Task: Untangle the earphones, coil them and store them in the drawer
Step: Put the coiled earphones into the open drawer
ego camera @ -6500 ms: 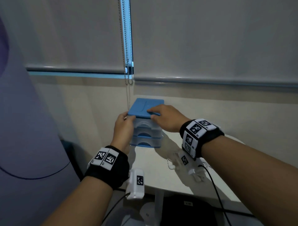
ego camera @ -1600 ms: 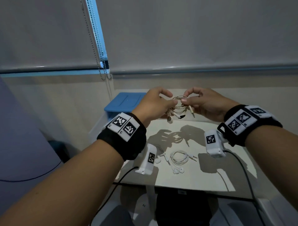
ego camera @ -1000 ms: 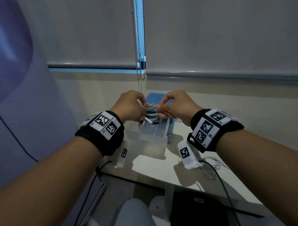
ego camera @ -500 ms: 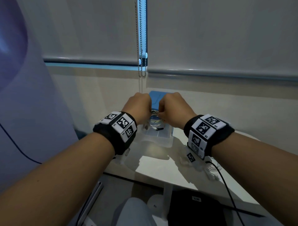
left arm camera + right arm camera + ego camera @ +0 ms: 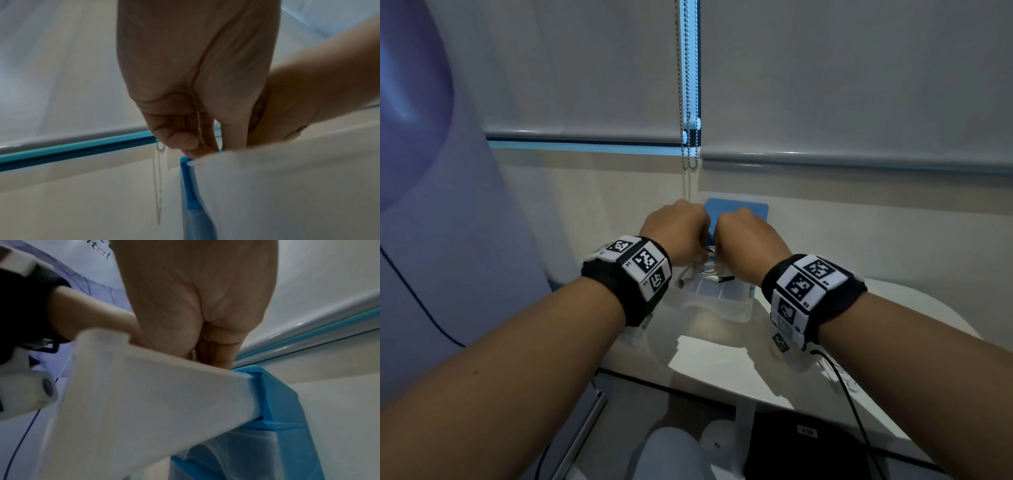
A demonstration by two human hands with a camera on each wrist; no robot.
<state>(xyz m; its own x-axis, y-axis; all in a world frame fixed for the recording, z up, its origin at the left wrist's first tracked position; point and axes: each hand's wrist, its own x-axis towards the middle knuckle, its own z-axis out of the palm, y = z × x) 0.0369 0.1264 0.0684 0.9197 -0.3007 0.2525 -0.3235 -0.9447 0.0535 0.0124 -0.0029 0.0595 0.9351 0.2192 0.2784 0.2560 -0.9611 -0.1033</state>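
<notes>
Left hand: we find it knuckles up over the open drawer, fingers curled down and pinching the left side of the earphones; the left wrist view shows fingertips bunched at the drawer rim.
Earphones: coiled, held between both hands just above the drawer; an earbud and a dark plug hang from the bundle. We cannot tell whether any part touches the drawer floor.
Right hand: knuckles up just beside the left hand, fingers curled down on the right side of the coil.
Step in hand: we judge this to be storing; the coil looks ready and is being lowered in.
Next move: we judge it calls for setting the coil flat inside the walls, tucking in the hanging ends, letting go with both hands, then pushing the drawer home.
Drawer: clear plastic, pulled out of the top of the blue-topped unit toward us; ribbed floor visible, nothing else seen inside.
Unit, lower drawers: closed; contents not visible.
Worktop: white; a second white cable lies at its right, partly hidden by the right wrist.
</notes>
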